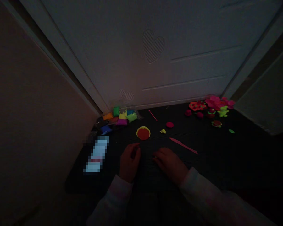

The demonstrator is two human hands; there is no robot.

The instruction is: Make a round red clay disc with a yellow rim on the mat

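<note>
Dim light here, and both hands are low over the dark tabletop: L hand half curled, R hand bent with fingers toward it, a gap between; can't tell if either grips anything. Just beyond the L hand, the red disc w/ a yellow rim along its far side. To its right, a small yellow piece, then a pink-red lump a bit farther. Pink knife lies right of the R hand, thin pink stick toward the far side. Far left, colored packets; far right, bright shaped pieces, incl. a yellow-green figure. Pixelated bright patch at near left.
</note>
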